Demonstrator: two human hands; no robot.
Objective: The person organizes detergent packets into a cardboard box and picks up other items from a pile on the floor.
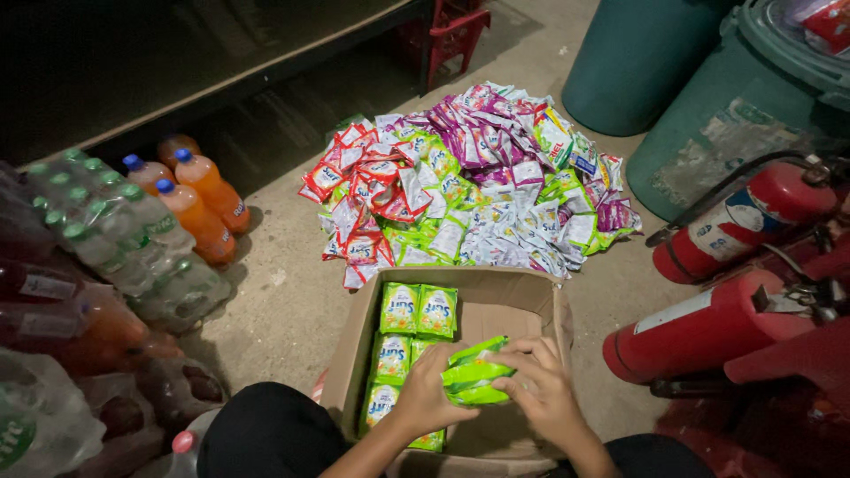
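Green sachets — pinched between both hands' fingers — over the box.

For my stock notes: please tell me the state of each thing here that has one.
Cardboard box: open, partly filled.
Green sachets: gripped by both hands.
Left hand: closed on sachets.
Right hand: closed on sachets.
Sachet pile: loose on floor.
Orange bottles: capped.
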